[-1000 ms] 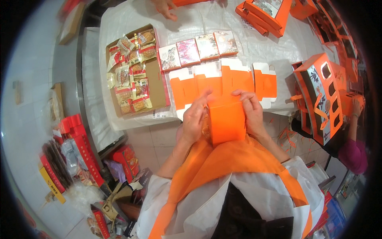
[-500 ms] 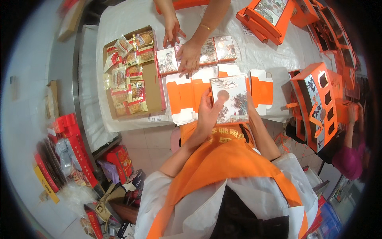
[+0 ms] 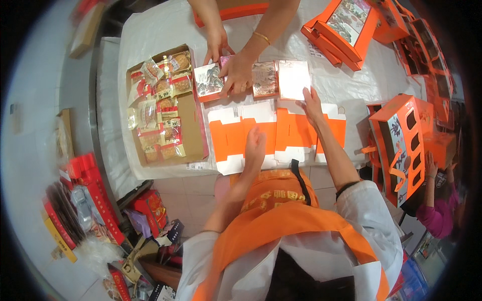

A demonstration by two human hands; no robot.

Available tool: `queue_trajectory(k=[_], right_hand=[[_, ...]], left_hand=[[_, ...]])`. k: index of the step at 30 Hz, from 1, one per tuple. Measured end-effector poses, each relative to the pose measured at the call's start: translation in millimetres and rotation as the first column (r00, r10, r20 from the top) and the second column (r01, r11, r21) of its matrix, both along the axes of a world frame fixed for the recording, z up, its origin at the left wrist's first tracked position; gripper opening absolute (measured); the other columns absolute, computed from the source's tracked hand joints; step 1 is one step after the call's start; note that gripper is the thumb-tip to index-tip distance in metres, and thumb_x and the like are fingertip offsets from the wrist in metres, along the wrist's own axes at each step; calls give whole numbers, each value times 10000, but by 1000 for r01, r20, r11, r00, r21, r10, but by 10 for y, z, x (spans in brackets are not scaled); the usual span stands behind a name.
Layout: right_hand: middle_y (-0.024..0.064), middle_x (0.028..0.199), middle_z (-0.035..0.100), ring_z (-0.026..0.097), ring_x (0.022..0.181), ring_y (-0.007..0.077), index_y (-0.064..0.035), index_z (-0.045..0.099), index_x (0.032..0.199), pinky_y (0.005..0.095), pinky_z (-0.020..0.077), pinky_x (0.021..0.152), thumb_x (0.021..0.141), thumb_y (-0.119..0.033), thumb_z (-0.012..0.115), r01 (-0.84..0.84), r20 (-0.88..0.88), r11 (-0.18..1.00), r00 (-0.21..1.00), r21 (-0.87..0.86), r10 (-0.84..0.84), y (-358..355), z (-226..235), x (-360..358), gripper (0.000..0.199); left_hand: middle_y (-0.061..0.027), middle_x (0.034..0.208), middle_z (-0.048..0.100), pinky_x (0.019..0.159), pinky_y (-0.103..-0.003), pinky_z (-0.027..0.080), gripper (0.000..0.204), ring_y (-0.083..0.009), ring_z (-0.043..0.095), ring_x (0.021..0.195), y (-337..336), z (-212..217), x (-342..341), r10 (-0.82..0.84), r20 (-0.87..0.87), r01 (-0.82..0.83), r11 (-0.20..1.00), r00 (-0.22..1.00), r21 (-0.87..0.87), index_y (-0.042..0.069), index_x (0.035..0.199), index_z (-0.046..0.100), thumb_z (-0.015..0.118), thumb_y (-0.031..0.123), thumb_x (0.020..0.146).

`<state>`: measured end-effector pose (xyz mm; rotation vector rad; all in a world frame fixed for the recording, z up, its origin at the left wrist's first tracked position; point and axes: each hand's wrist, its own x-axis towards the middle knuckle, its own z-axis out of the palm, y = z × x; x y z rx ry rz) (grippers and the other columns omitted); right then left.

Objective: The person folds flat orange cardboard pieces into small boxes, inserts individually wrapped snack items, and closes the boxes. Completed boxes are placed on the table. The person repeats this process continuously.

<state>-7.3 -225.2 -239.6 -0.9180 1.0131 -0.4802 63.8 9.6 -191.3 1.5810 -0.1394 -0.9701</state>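
My right hand [image 3: 312, 106] grips the near right corner of a small square box [image 3: 294, 83], thumb on its glare-washed white top. The box stands at the right end of a row, beside another landscape-printed box [image 3: 265, 79]. My left hand [image 3: 255, 146] is empty over the near table edge, fingers stretched forward and slightly blurred. Below it and to both sides lie flat orange-and-white carton blanks [image 3: 227, 140]. Across the table, a co-worker's hands [image 3: 236, 72] are on the row's left part, near a box with a mountain print [image 3: 208, 80].
On the left is a cardboard tray [image 3: 198, 123] of wrapped round pastries [image 3: 164, 90]. Orange gift boxes [image 3: 344, 30] are stacked at the far right. A carrier box with cut-out windows [image 3: 399, 145] stands at the right edge, near another person's arm [image 3: 430, 185].
My right hand has carried the printed box forward and rightward to the row's right end. My left hand has let go of it and drawn back. The co-worker's hands have shifted slightly over the row.
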Motion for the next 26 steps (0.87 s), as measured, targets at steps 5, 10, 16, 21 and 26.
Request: queue_trajectory(k=[5, 10, 16, 21, 26], right_hand=[[197, 1097, 532, 559, 926, 296, 31, 454, 1228, 378, 456, 808, 898, -336, 496, -187, -486, 870, 871, -456, -67, -397, -587, 253, 496], [251, 1116, 513, 488, 1041, 351, 43, 506, 1164, 425, 381, 902, 865, -359, 519, -343, -549, 718, 833, -605, -65, -530, -883, 251, 501], [229, 1236, 454, 429, 1141, 352, 39, 419, 1237, 391, 336, 973, 857, -240, 543, -334, -517, 640, 848, -692, -118, -53, -526, -735, 487], [211, 1371, 311, 278, 1277, 353, 22, 303, 1321, 450, 235, 1038, 839, -233, 564, -611, -813, 579, 556, -540, -172, 48, -405, -1885, 605], [186, 1451, 171, 129, 1354, 334, -18, 212, 1378, 488, 133, 1076, 811, -335, 612, -793, -957, 560, 292, -240, 3, 133, -704, -2225, 763]], left_hand=[[-26, 889, 513, 675, -228, 406, 339, -87, 464, 771, 337, -301, -85, 22, 9, -23, 988, 1000, 151, -29, 1116, 481, 470, 255, 930], [-39, 915, 532, 726, -252, 419, 316, -104, 485, 794, 283, -357, -214, -163, 95, 133, 955, 982, 265, -25, 1121, 485, 480, 225, 928], [-147, 1032, 547, 838, -292, 428, 311, -206, 529, 959, -410, -479, -674, -306, 64, 296, 946, 950, 128, -34, 1128, 481, 480, 192, 915], [-178, 1144, 528, 942, -351, 377, 390, -265, 509, 1078, -1085, -749, -1306, -551, 122, 514, 823, 826, 241, -37, 1131, 506, 534, 242, 861], [-156, 1377, 322, 1038, -397, 271, 527, -338, 323, 1258, -1189, -1014, -1614, -527, 401, 352, 830, 750, 432, 11, 1272, 397, 540, 280, 842]])
